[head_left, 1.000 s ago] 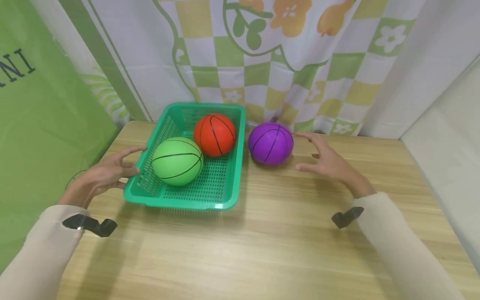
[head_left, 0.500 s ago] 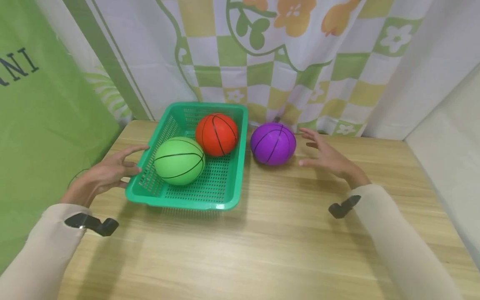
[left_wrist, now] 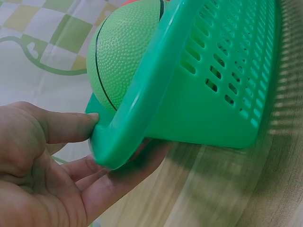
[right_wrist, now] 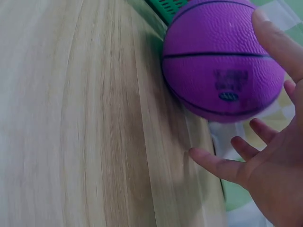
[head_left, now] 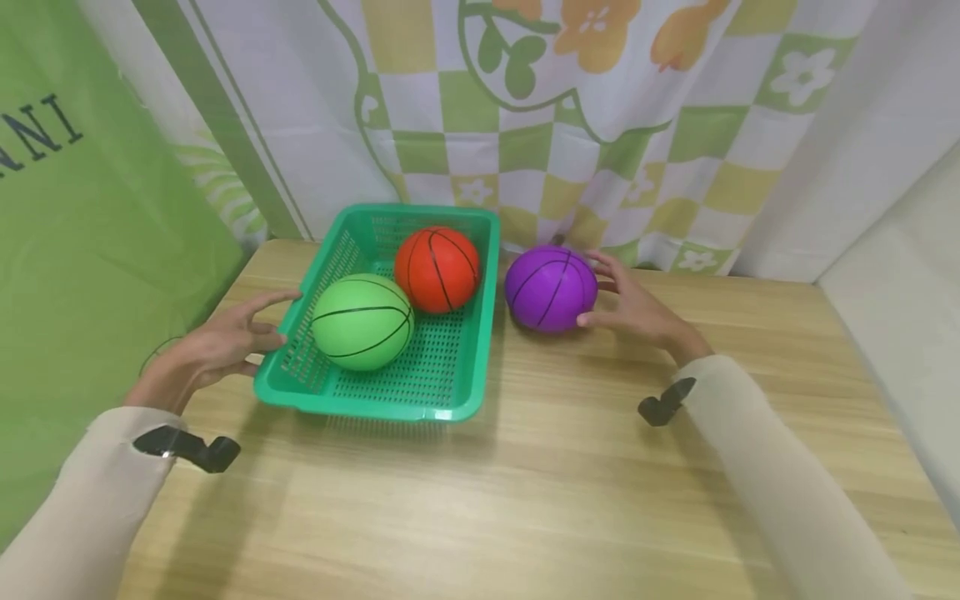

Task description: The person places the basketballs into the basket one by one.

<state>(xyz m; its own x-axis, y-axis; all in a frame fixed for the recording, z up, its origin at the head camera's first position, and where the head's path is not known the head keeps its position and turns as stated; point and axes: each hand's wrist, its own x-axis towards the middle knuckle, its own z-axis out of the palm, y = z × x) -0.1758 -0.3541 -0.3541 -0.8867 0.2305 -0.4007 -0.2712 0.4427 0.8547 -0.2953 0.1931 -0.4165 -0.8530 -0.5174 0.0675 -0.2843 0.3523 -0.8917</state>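
Observation:
A green plastic basket point(head_left: 375, 412) with slotted walls holds a light green ball point(head_left: 363, 322) and a red ball point(head_left: 437, 269), both marked with black basketball lines. At its left side, my left hand point(head_left: 228, 340) grips the rim; in the left wrist view the thumb point(left_wrist: 71, 126) lies at the top of the rim and the fingers point(left_wrist: 118, 182) pass beneath. A purple ball point(head_left: 551, 288) of the same kind sits on the table, right of the basket. Beside it, my right hand point(head_left: 637, 308) is spread, thumb and fingertips at the ball's right side.
The wooden table point(head_left: 570, 483) ends at the back against a checked, flowered curtain point(head_left: 585, 150). A green cloth point(head_left: 90, 250) hangs at the left, and a pale wall point(head_left: 900, 250) bounds the right side.
My right hand has moved left and its fingertips are now at the purple ball. The left hand stays on the basket's rim, and the head view has shifted slightly.

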